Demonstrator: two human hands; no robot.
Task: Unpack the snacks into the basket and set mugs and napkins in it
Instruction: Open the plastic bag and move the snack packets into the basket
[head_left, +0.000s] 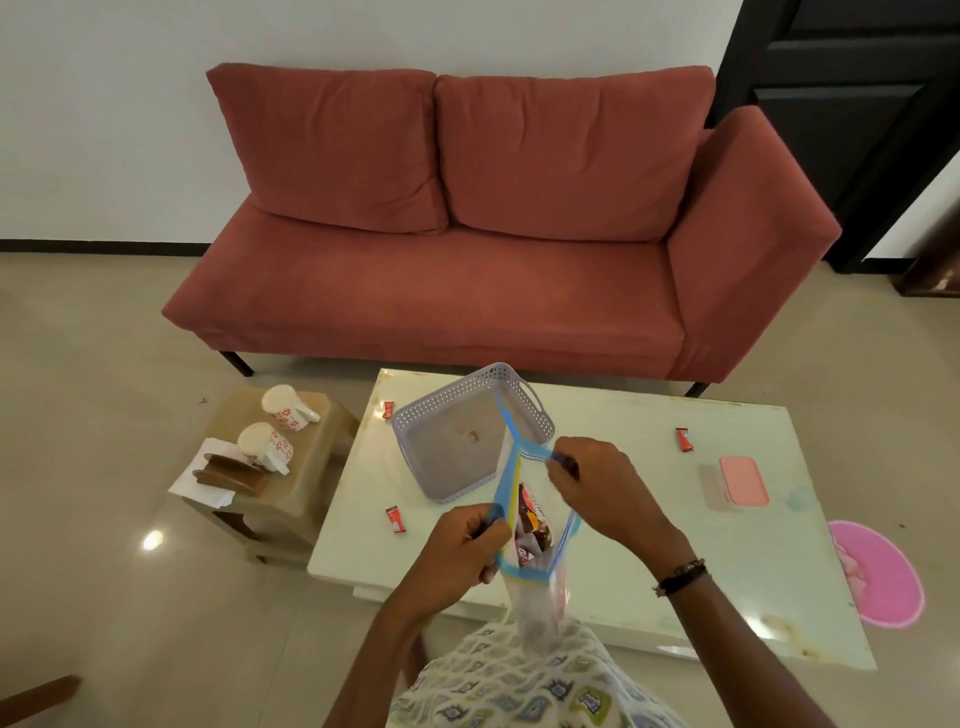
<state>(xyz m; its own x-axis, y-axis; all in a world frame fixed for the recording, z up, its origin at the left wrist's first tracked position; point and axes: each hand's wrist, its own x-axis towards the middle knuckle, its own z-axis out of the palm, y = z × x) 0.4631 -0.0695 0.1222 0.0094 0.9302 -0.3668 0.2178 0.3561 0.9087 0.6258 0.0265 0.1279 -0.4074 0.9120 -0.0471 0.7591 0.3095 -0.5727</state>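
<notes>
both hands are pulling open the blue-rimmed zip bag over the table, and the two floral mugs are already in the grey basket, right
Not quite. The head view shows the two white floral mugs on the small brown side table, not in the grey perforated plastic basket. The left hand and right hand are pulling open the clear blue-rimmed zip bag.

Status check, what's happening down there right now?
Both hands, left hand and right hand, pulling open blue-rimmed clear zip bag. Snack packets inside. Perforated grey plastic basket empty, unobstructed.

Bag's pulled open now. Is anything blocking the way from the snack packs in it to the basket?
Nothing visible does. The basket sits on the table just beyond the zip bag, its inside open and holding nothing. The left hand and right hand hold the bag's mouth apart, with snack packs showing inside.
</notes>
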